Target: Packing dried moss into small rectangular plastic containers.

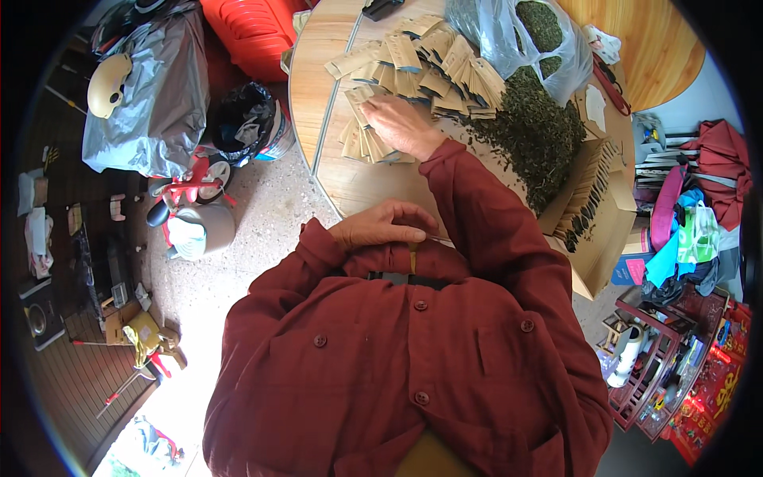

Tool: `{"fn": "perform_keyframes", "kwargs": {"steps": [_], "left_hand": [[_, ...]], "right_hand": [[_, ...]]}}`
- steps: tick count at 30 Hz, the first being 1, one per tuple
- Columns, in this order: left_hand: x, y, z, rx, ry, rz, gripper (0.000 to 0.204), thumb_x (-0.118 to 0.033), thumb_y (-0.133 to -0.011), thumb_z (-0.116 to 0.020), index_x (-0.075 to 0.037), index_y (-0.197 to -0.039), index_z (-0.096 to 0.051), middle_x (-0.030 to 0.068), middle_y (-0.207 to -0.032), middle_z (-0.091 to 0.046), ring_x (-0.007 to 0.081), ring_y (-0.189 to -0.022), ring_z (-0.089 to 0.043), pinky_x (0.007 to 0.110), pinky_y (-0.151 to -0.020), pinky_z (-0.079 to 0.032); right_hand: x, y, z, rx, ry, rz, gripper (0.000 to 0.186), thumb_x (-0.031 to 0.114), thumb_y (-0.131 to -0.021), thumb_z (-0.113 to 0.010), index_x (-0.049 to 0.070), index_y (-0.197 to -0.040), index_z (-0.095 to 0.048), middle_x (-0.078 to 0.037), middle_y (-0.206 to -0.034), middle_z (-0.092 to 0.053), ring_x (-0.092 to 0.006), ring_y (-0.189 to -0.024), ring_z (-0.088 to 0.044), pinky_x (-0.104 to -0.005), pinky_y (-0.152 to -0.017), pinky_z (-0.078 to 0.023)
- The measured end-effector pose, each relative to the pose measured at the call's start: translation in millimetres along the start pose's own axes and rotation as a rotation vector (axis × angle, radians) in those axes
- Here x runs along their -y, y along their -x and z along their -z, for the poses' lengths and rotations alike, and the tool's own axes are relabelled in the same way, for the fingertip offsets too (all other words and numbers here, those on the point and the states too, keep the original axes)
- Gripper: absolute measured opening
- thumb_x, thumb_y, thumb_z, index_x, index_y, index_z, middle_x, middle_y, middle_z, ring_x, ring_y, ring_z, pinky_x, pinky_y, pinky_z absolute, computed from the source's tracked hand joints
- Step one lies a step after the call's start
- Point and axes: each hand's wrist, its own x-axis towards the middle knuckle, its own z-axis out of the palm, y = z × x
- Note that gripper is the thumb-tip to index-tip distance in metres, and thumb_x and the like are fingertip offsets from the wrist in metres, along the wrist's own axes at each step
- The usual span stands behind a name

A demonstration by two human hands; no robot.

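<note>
My right hand (397, 126) reaches across the table to a group of small brown kraft-paper packets (359, 143) on the left. Its fingers close on the edge of one paper packet (362, 96); the fingertips are partly hidden. My left hand (383, 223) hovers by the near table edge at my waist, fingers loosely bent, with nothing visible in it. Beyond the right hand lies a larger spread pile of packets (441, 67). To its right is a heap of dark dried leaves (544, 131), partly under a clear plastic bag (497, 32) of the same leaves.
A cardboard box (592, 270) holding a row of upright packets stands at the table's right side. Red scissors-like handles (612, 89) lie near the bag. On the floor at left are a black-lined bin (242, 119) and a grey bucket (208, 230); red plastic stools (250, 36) stand behind.
</note>
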Motion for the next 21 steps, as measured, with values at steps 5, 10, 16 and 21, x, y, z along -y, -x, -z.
{"fn": "perform_keyframes", "kwargs": {"steps": [5, 10, 16, 21], "left_hand": [[2, 4, 4, -0.016, -0.023, -0.035, 0.037, -0.019, -0.088, -0.066, 0.000, -0.119, -0.058, 0.0065, -0.116, -0.061, 0.0140, -0.108, -0.056, 0.028, -0.094, -0.044], [-3, 2, 19, -0.669, -0.552, -0.382, 0.033, -0.008, -0.081, -0.070, -0.002, -0.112, -0.061, 0.0073, -0.105, -0.064, 0.0142, -0.098, -0.059, 0.027, -0.087, -0.046], [-48, -12, 22, -1.010, -1.429, -0.631, 0.082, -0.012, -0.070, -0.080, -0.002, -0.140, -0.037, 0.0217, -0.140, -0.042, 0.0381, -0.129, -0.040, 0.042, -0.103, -0.039], [-36, -38, 15, -0.677, -1.326, -0.378, 0.077, -0.015, -0.069, -0.080, -0.001, -0.134, -0.041, 0.0234, -0.126, -0.053, 0.0401, -0.114, -0.053, 0.041, -0.094, -0.046]], "right_hand": [[0, -3, 3, 0.065, 0.102, -0.063, 0.011, 0.003, -0.078, -0.057, -0.003, -0.087, -0.058, -0.016, -0.086, -0.063, -0.0328, -0.081, -0.063, -0.0397, -0.074, -0.053], [4, 18, 46, -0.209, -0.098, -0.197, 0.008, 0.007, -0.079, -0.059, 0.000, -0.078, -0.060, -0.019, -0.075, -0.061, -0.0323, -0.069, -0.063, -0.0430, -0.060, -0.048], [4, 86, 87, -0.309, -0.847, -0.586, 0.019, 0.011, -0.082, -0.057, -0.006, -0.075, -0.057, -0.009, -0.058, -0.048, -0.0119, -0.055, -0.043, -0.0306, -0.052, -0.038], [29, 128, 100, -0.241, -1.315, -0.828, 0.020, 0.014, -0.089, -0.057, -0.002, -0.086, -0.068, 0.004, -0.073, -0.060, -0.0035, -0.064, -0.051, -0.0224, -0.060, -0.043]]}}
